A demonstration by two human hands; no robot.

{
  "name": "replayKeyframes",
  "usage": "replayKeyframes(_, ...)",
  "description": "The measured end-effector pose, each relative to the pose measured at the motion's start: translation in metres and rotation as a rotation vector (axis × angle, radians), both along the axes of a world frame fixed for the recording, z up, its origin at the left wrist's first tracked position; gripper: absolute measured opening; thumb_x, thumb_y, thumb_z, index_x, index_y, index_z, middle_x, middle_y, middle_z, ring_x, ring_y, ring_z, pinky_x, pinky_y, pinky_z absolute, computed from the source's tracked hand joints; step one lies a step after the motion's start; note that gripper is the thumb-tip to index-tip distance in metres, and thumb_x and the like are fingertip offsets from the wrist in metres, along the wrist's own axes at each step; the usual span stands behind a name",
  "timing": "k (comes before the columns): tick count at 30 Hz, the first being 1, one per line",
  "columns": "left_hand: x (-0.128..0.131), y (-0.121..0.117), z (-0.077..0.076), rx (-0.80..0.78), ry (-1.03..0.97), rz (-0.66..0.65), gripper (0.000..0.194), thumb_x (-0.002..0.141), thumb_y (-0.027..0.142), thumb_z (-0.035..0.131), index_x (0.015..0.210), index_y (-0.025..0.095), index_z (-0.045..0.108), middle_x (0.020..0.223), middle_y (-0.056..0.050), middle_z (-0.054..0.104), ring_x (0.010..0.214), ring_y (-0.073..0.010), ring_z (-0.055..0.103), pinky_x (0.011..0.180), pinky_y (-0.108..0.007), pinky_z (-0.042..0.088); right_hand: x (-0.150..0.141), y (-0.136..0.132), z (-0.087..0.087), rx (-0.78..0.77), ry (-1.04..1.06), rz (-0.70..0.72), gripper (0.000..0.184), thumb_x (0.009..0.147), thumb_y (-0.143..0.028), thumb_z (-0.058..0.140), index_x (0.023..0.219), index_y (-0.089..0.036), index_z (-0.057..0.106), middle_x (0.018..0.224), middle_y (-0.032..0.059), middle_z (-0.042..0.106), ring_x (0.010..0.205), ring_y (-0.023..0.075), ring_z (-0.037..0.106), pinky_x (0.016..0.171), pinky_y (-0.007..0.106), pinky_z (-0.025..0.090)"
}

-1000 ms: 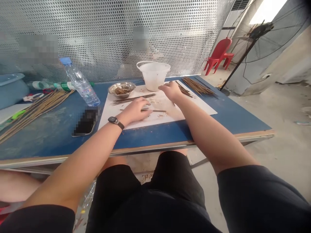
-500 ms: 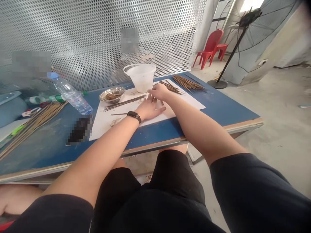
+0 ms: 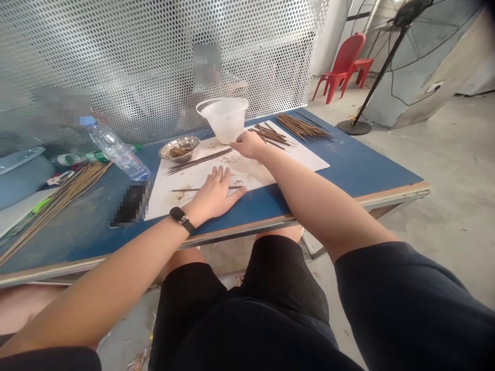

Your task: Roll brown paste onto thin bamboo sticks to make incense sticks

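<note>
Across a white sheet (image 3: 297, 157) on a blue table (image 3: 348, 165), a thin brown stick (image 3: 185, 190) lies almost parallel to the table's near edge, its long axis running left to right, dark and slightly rough. My left hand (image 3: 212, 198) sits flat over part of it, fingers spread, not closed around it, hiding that stretch. My right hand (image 3: 249, 145) rests curled near the sheet's far side, beside a loose pile of brown sticks (image 3: 270, 136); whether it holds anything, I cannot tell. A bundle of thin sticks (image 3: 197, 161) lies near a metal bowl (image 3: 180, 149) and a white plastic pail (image 3: 223, 119). A phone (image 3: 130, 206) beside the sheet is blurred out.
</note>
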State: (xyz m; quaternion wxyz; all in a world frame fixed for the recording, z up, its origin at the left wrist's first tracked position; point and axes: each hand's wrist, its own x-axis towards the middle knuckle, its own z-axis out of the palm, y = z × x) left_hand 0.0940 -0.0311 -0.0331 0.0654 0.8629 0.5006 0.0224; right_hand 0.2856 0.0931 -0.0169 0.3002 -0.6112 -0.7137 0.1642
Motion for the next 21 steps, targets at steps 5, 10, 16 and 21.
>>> replayKeyframes(5,0.003,0.034,-0.004,-0.006,0.048,0.042,0.101,0.107,0.074,0.023,0.174,-0.002,0.021,0.182,-0.03,0.011,0.17,-0.0443,0.006,0.136,-0.061,0.014,-0.005,-0.006,0.002,-0.008,-0.035,0.031,0.038,0.096,-0.033,0.066,0.062,-0.024,0.052,0.066,0.0027,0.053,0.072,0.0203,0.053,0.068,0.032,0.04)
replayKeyframes(10,0.016,0.08,-0.003,-0.001,0.028,-0.023,0.091,0.11,0.066,0.013,0.175,0.003,0.02,0.183,-0.028,0.01,0.17,-0.0452,0.003,0.133,-0.067,0.013,-0.001,-0.006,0.004,-0.004,-0.061,0.02,0.037,0.095,-0.033,0.065,0.062,-0.023,0.054,0.07,0.0037,0.06,0.073,0.0192,0.055,0.065,0.031,0.038)
replayKeyframes(16,0.018,0.101,-0.005,-0.008,0.022,-0.082,0.093,0.109,0.066,0.012,0.175,0.001,0.022,0.183,-0.029,0.008,0.17,-0.0458,0.001,0.134,-0.066,0.01,0.0,-0.001,0.001,-0.006,-0.068,0.023,0.036,0.095,-0.038,0.064,0.063,-0.022,0.059,0.071,0.0044,0.063,0.073,0.0197,0.056,0.067,0.031,0.04)
replayKeyframes(21,0.005,0.067,-0.004,-0.004,0.024,-0.096,0.086,0.111,0.061,0.014,0.175,0.004,0.023,0.184,-0.024,0.014,0.171,-0.0425,0.005,0.135,-0.062,0.014,-0.004,-0.009,0.004,-0.005,-0.05,0.03,0.039,0.098,-0.036,0.063,0.063,-0.023,0.055,0.069,0.0039,0.059,0.072,0.0195,0.053,0.069,0.032,0.041)
